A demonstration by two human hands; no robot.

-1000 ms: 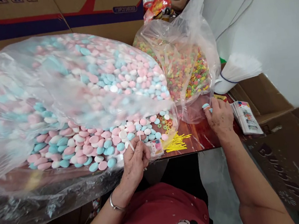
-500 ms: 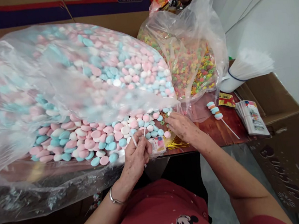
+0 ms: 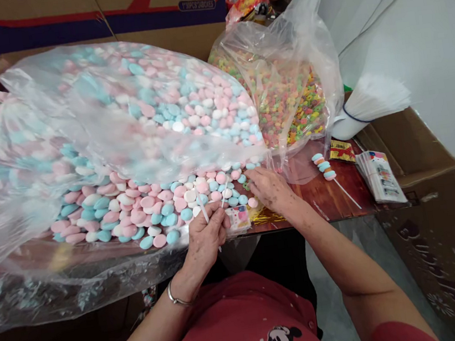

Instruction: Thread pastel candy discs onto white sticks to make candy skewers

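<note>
The left hand is nearly closed, with its fingers folded in and the thumb pressed over them. It grips thin white sticks — two of them rise above the fist, leaning apart from each other. This hand is at the near edge of the table, just beside a small printed packet.

The right hand is more relaxed, its fingers half bent and pointing to the left. They reach to the small coloured rings, which lie at the right end of the loose pink, blue and white sweets. The fingertips are partly hidden, so I cannot tell if a ring is pinched there. Under this hand, on the near side, lie the yellow ties.

To the right, well apart from both hands, a filled stick lies on the table — its sweets at the far end, its bare end towards the near right. Behind the rings, on the far side, a clear bag holds many more rings.
</note>
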